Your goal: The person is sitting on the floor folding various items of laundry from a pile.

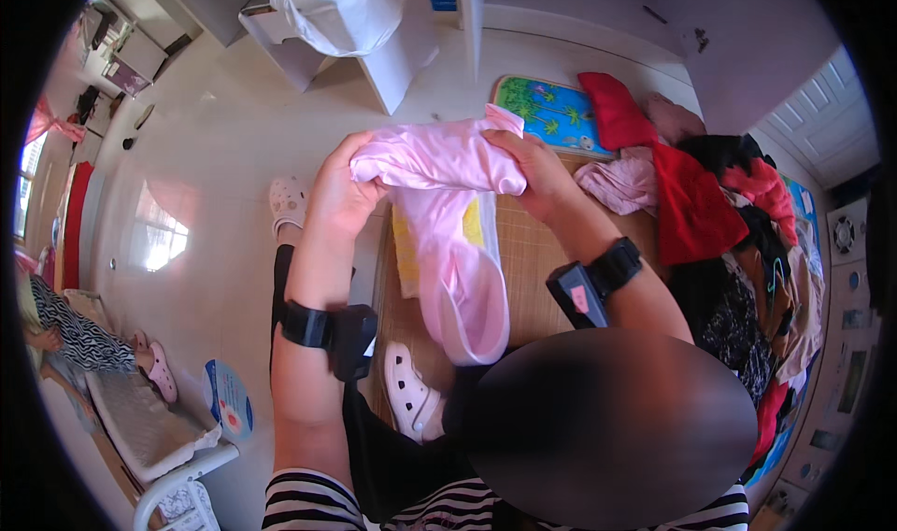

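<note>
Between my hands stretches a pale pink garment (439, 157), its upper part gathered into a wide, loosely folded band. A narrower length hangs from its middle and ends in a rounded, open band lower down; I cannot tell what kind of garment it is. My left hand (344, 184) closes round the left end. At the right end my right hand (531, 167) pinches the fabric, thumb on top. Beneath the hanging part, a yellow and white cloth (407, 255) lies on a woven tan mat (551, 265).
A heap of clothes, with a red garment (696, 209) and a pale pink one (621, 181), covers the right side. Behind the mat lies a colourful palm-tree mat (542, 106). A white-covered stool (341, 13) stands ahead. Another person's legs (89, 330) show at the far left.
</note>
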{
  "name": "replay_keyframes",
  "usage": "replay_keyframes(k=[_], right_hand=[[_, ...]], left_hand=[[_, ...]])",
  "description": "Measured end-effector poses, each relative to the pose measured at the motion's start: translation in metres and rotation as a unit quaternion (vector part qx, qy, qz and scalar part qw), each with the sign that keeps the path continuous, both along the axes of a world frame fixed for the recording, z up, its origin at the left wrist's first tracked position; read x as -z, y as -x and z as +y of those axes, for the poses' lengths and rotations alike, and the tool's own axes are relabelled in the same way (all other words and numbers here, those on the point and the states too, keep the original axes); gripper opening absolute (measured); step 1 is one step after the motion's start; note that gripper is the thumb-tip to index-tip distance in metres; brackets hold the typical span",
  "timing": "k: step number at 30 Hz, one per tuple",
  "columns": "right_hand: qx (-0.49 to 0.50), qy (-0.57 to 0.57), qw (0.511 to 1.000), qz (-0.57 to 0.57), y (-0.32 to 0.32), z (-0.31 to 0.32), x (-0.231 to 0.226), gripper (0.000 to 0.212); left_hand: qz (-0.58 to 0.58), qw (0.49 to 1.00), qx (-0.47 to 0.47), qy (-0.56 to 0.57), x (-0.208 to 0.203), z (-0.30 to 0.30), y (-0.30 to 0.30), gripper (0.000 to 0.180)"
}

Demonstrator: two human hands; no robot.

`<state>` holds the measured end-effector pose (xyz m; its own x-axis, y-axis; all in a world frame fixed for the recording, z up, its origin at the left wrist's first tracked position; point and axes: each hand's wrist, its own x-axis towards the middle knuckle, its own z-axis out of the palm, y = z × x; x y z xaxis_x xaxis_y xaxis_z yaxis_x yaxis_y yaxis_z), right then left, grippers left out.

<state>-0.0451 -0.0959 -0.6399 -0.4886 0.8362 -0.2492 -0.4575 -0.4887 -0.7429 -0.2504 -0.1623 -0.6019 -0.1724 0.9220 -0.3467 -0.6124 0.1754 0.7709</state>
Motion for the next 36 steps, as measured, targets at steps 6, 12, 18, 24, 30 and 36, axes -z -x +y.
replay_keyframes(k=[6, 12, 18, 24, 30, 36], right_hand=[[-0.025, -0.059, 0.988, -0.138, 0.023, -0.019, 0.114, 0.027], [-0.051, 0.144, 0.945, -0.288, 0.014, -0.058, 0.221, 0.055], [-0.066, -0.010, 0.926, -0.371, 0.023, -0.028, 0.211, 0.059], [-0.177, -0.113, 0.771, -0.601, 0.044, -0.032, 0.176, 0.069], [-0.105, -0.150, 0.741, -0.646, 0.028, -0.045, 0.197, 0.070], [-0.092, -0.564, 0.527, -0.628, 0.037, -0.080, 0.164, 0.046]], left_hand=[[-0.069, 0.997, -0.009, 0.044, 0.162, -0.029, 0.029, 0.031], [0.172, 0.953, -0.020, 0.250, 0.259, -0.087, 0.015, 0.031], [0.262, 0.942, -0.030, 0.206, 0.218, -0.050, 0.007, 0.031], [0.286, 0.938, 0.088, 0.174, 0.235, -0.034, 0.005, 0.041], [0.691, 0.690, -0.048, 0.212, 0.255, -0.036, -0.025, 0.062], [0.794, 0.586, 0.159, 0.044, 0.248, -0.040, -0.048, 0.054]])
